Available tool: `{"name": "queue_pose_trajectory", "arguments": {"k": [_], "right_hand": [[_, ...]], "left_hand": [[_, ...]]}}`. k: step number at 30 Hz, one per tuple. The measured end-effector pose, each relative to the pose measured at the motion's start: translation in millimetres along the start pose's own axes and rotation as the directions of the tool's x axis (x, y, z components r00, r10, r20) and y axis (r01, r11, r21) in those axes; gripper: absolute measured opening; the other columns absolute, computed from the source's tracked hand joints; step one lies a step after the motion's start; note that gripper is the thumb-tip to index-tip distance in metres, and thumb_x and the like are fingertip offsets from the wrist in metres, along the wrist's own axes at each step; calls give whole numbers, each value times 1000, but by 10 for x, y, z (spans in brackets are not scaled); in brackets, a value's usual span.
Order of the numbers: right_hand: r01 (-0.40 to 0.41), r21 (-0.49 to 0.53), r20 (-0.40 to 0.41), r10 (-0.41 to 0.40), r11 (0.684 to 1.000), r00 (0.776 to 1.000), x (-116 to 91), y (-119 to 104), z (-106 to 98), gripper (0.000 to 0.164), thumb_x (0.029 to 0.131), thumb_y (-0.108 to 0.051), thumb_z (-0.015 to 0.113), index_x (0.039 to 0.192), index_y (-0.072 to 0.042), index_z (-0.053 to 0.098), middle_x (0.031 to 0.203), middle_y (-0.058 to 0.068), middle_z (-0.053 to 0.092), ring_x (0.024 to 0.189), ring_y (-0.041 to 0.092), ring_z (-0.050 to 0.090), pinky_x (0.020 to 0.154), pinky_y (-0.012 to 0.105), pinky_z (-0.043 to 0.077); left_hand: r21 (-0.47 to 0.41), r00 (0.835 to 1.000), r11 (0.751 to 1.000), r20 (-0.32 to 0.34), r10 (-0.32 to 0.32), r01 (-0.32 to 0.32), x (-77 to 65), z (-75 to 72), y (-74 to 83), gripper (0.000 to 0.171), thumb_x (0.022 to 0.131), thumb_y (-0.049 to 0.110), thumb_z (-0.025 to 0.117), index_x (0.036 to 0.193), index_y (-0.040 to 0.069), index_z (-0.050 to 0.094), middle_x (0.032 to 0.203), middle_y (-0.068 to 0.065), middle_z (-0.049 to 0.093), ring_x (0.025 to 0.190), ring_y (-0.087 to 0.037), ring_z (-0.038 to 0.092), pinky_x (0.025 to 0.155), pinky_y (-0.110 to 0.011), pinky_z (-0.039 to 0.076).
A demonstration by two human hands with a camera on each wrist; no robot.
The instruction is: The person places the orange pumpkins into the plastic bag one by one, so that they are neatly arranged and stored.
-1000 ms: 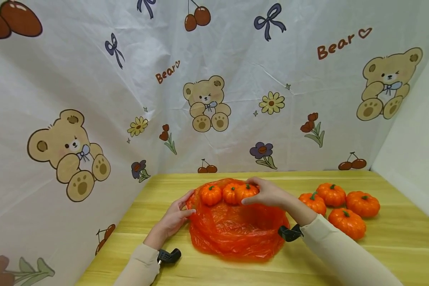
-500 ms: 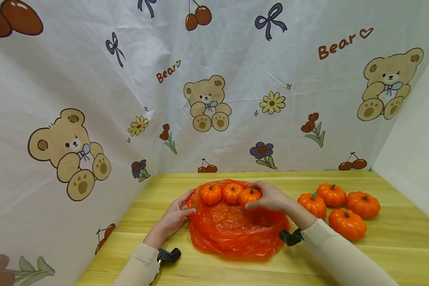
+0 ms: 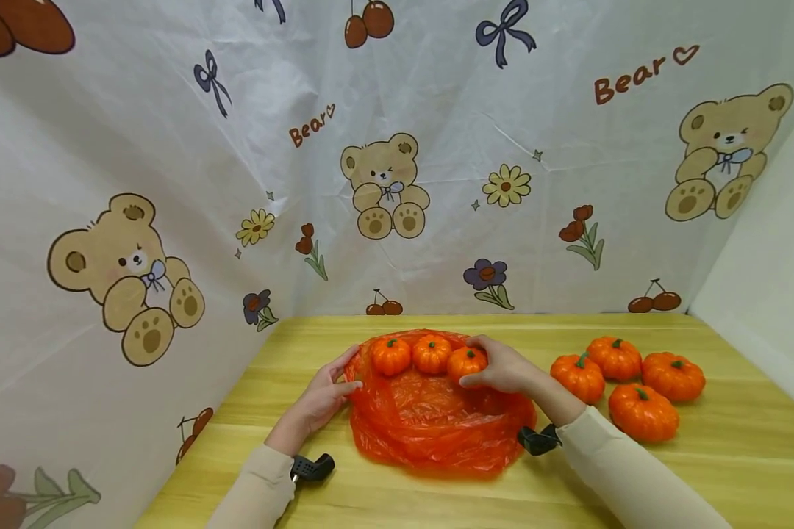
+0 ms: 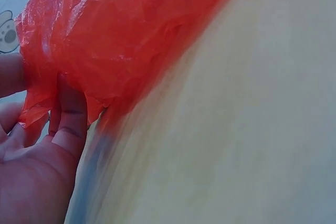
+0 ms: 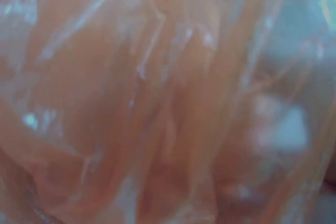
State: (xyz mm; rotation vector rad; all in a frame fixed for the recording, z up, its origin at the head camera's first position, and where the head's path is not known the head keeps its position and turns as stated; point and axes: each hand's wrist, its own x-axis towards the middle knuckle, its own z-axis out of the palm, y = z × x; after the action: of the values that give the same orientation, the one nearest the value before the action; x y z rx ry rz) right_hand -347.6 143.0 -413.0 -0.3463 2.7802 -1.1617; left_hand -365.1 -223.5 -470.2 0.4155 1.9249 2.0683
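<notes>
A thin red plastic bag (image 3: 430,448) lies spread on the table with its mouth wide. At its left edge, my left hand (image 3: 319,397) pinches the film between thumb and fingers; the left wrist view shows the bag (image 4: 115,40) bunched at the left hand (image 4: 39,166). Along the bag's far side sit a left pumpkin (image 3: 391,356), a middle pumpkin (image 3: 431,354) and a right pumpkin (image 3: 466,363), all small and orange with green stems. My right hand (image 3: 506,369) grips the right one. Blurred bag film (image 5: 157,103) fills the right wrist view, hiding that hand.
Several more orange pumpkins (image 3: 643,413) cluster on the wooden table (image 3: 721,470) to the right, beside my right forearm. A bear-print curtain (image 3: 430,147) stands behind and to the left. A white wall (image 3: 777,294) bounds the right side.
My right hand has shifted slightly right with its pumpkin, opening a small gap from the middle one. The left hand keeps its place on the bag. The head view has tilted slightly.
</notes>
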Motion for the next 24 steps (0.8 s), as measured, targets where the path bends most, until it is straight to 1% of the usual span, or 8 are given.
{"name": "queue_pose_trajectory", "arguments": {"k": [5,8,11,15,20,24], "right_hand": [[-14,7,-3,14,1000,1000,14,8,20,81,80,-24,88,147,-4,47,139,20,58,117,34,61,101,52,55],[-17,-3,-17,17,1000,1000,17,-4,15,81,80,-24,88,147,-5,48,141,23,55,120,36,59,101,53,54],[-33,-13,-29,33,999,999,8,-24,6,80,81,-25,88,147,-5,48,139,27,50,118,39,57,100,54,54],[-66,-17,-46,65,998,997,-7,-37,3,79,81,-28,87,146,-5,48,136,29,46,115,39,55,99,55,54],[-65,-31,-56,63,997,996,-20,-27,9,79,79,-30,88,143,-3,50,137,27,48,116,38,54,101,56,52],[-65,-28,-55,64,997,996,-34,-27,9,79,78,-28,89,142,-3,51,134,26,50,112,36,56,97,54,55]], "left_hand": [[13,1000,1000,3,-8,8,-5,9,18,85,96,-7,60,166,18,20,175,-7,5,155,-37,23,101,-25,55],[9,1000,1000,1,-5,5,-8,7,28,85,96,-7,60,166,18,20,175,-8,6,154,-37,24,99,-25,56],[6,1000,1000,3,3,-3,-7,8,41,85,96,-6,60,166,18,20,175,-9,6,154,-37,23,98,-25,56],[4,1000,1000,10,5,-5,-2,7,54,85,96,-6,60,166,17,19,175,-8,4,156,-37,21,98,-25,56],[2,1000,1000,5,7,-7,8,3,37,85,95,-8,60,166,16,20,175,-7,5,157,-38,20,101,-25,55],[10,1000,1000,8,16,-16,-1,3,27,84,95,-8,59,166,15,20,175,-8,8,157,-38,21,103,-25,54]]}}
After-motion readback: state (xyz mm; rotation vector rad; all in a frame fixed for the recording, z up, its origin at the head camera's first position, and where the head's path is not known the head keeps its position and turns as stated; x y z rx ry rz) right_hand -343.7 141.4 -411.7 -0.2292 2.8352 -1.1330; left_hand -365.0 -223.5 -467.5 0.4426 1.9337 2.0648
